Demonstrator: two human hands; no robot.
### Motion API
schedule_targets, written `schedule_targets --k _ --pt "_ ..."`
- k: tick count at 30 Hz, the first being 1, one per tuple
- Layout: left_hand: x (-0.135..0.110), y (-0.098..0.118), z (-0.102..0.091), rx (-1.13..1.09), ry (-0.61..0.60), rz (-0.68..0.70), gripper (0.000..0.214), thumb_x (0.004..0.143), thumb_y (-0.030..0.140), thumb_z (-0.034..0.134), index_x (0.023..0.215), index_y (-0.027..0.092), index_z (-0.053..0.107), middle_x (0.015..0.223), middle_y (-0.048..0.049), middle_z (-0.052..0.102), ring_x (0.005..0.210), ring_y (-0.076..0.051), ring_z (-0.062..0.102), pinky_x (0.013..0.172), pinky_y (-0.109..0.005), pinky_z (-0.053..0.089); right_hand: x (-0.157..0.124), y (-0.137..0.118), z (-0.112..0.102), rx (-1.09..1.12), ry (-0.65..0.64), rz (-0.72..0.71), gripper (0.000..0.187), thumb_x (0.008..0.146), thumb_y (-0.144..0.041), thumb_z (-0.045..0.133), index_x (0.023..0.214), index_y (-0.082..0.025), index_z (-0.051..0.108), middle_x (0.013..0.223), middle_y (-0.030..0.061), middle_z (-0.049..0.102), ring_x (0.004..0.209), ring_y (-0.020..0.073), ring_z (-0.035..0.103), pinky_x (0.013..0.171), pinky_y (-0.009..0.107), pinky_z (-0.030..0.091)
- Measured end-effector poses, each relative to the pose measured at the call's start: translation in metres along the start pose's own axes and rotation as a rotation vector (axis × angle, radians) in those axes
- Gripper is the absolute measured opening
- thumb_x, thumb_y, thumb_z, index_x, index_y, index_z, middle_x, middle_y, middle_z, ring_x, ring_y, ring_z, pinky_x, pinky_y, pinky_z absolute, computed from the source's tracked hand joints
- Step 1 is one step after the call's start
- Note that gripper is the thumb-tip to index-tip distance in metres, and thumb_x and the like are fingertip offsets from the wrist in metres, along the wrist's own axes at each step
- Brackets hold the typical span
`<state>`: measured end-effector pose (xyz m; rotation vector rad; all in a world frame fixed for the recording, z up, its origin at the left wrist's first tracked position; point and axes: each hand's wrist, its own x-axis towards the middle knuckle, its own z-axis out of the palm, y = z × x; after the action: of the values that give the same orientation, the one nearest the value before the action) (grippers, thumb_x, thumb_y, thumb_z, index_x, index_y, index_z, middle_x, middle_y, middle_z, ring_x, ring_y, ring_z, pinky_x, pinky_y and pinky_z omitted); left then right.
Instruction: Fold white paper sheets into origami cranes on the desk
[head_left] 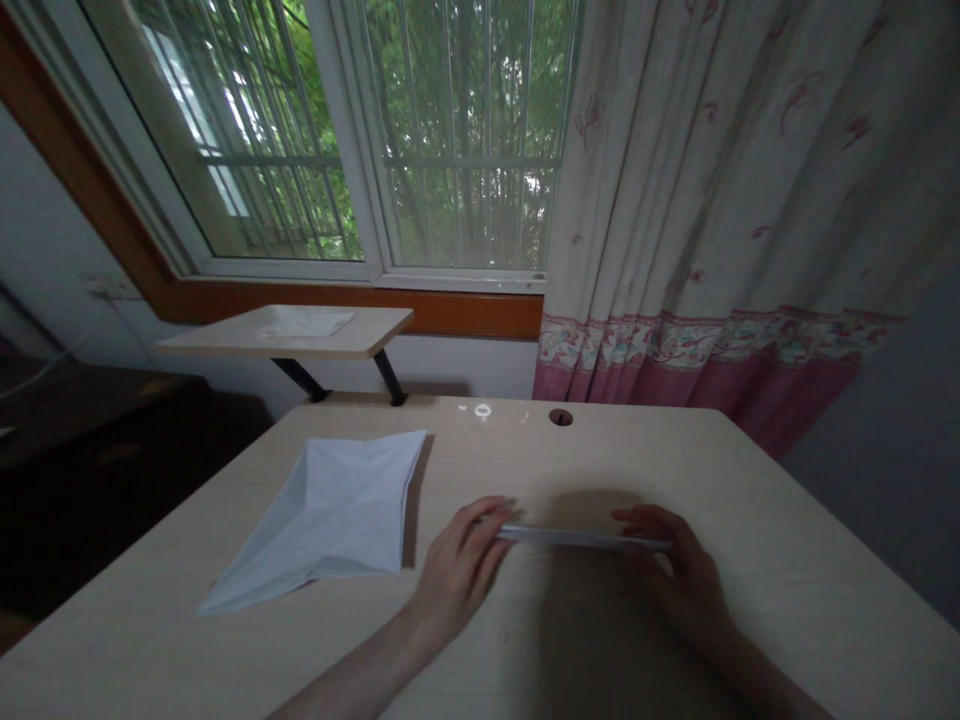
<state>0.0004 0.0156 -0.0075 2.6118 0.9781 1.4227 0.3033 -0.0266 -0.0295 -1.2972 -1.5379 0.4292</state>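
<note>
A pale wooden desk (787, 560) filled the lower view, below a flowered curtain (712, 200) and a barred window (465, 150). A creased white paper (345, 510), its edges raised, lay on the desk to the left of both hands. The left hand (461, 560) and right hand (690, 575) each pinched one end of a thin pale strip (570, 537). It spanned the gap between them, its long axis running left to right, so neither hand was nearer; whether it touched the desk could not be told. No brand, label or writing was readable.
</note>
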Motion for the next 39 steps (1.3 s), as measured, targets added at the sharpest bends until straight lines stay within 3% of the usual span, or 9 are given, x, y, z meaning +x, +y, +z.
schedule_targets --k 4,8,13,20,24,27,30,33,39 --pt "-0.002 -0.001 0.001 -0.007 0.078 0.028 0.031 0.099 0.018 0.051 0.130 0.022 0.054 0.126 -0.0118 0.052 0.112 -0.021 0.060 0.089 -0.033 0.057 0.000 -0.007 -0.004 -0.026 0.015 0.012 0.021 0.094 -0.042 0.055 0.109 -0.028 0.058 0.110 0.0068 0.074 0.095 0.0221 0.072 0.077 0.032 0.060" --pt "-0.003 -0.001 0.000 -0.006 0.079 0.064 0.032 0.099 0.015 0.050 0.129 0.024 0.058 0.134 -0.0123 0.046 0.116 -0.021 0.057 0.086 -0.030 0.058 -0.001 -0.007 -0.005 0.018 0.040 0.033 0.019 0.096 -0.043 0.050 0.104 -0.027 0.057 0.106 0.0071 0.076 0.091 0.0224 0.073 0.071 0.030 0.059" --pt "-0.002 -0.001 -0.005 -0.002 0.067 0.143 0.034 0.099 0.011 0.048 0.129 0.021 0.059 0.142 -0.0138 0.042 0.129 -0.026 0.048 0.100 -0.038 0.052 0.003 -0.005 -0.007 -0.006 0.050 0.068 0.021 0.096 -0.045 0.049 0.096 -0.027 0.060 0.098 0.0066 0.077 0.086 0.0225 0.073 0.072 0.030 0.058" --pt "0.003 0.004 -0.008 -0.021 0.151 0.197 0.021 0.096 0.009 0.054 0.110 0.018 0.066 0.129 -0.0121 0.054 0.121 -0.024 0.054 0.098 -0.038 0.052 0.005 -0.016 -0.006 0.155 0.078 0.188 0.024 0.092 -0.048 0.056 0.086 -0.025 0.063 0.093 0.0060 0.077 0.083 0.0223 0.072 0.071 0.029 0.057" --pt "0.004 0.005 -0.006 0.009 0.173 0.229 0.012 0.095 0.009 0.055 0.098 0.016 0.065 0.121 -0.0118 0.060 0.116 -0.024 0.057 0.100 -0.043 0.050 0.009 -0.020 -0.010 0.272 0.067 0.221 0.024 0.088 -0.047 0.061 0.081 -0.025 0.066 0.092 0.0063 0.076 0.083 0.0228 0.070 0.072 0.030 0.055" --pt "0.004 0.004 -0.005 0.034 0.185 0.260 0.013 0.094 0.008 0.054 0.094 0.016 0.064 0.118 -0.0114 0.061 0.114 -0.023 0.058 0.104 -0.046 0.047 0.015 -0.019 -0.012 0.310 0.116 0.228 0.027 0.084 -0.049 0.064 0.077 -0.023 0.067 0.080 0.0049 0.073 0.076 0.0217 0.066 0.066 0.028 0.052" --pt "0.003 0.005 -0.006 0.018 0.150 0.295 0.014 0.092 0.007 0.053 0.095 0.016 0.063 0.117 -0.0115 0.062 0.116 -0.023 0.058 0.106 -0.048 0.044 0.018 -0.018 -0.012 0.311 0.202 0.262 0.028 0.082 -0.051 0.066 0.076 -0.023 0.067 0.072 0.0030 0.067 0.069 0.0202 0.062 0.059 0.026 0.048" --pt "0.002 0.007 -0.008 -0.049 0.089 0.343 0.015 0.089 0.007 0.052 0.098 0.014 0.062 0.113 -0.0135 0.064 0.114 -0.024 0.059 0.101 -0.044 0.048 0.020 -0.022 -0.010 0.284 0.238 0.291 0.028 0.082 -0.051 0.066 0.078 -0.023 0.068 0.075 0.0031 0.067 0.073 0.0209 0.062 0.064 0.027 0.049" --pt "0.005 0.011 -0.012 -0.174 -0.081 0.418 0.019 0.094 0.023 0.046 0.102 0.012 0.059 0.108 -0.0165 0.067 0.102 -0.023 0.066 0.083 -0.033 0.057 0.018 -0.020 -0.006 0.270 0.139 0.392 0.032 0.086 -0.053 0.061 0.093 -0.023 0.067 0.083 0.0040 0.070 0.071 0.0212 0.064 0.059 0.028 0.051"
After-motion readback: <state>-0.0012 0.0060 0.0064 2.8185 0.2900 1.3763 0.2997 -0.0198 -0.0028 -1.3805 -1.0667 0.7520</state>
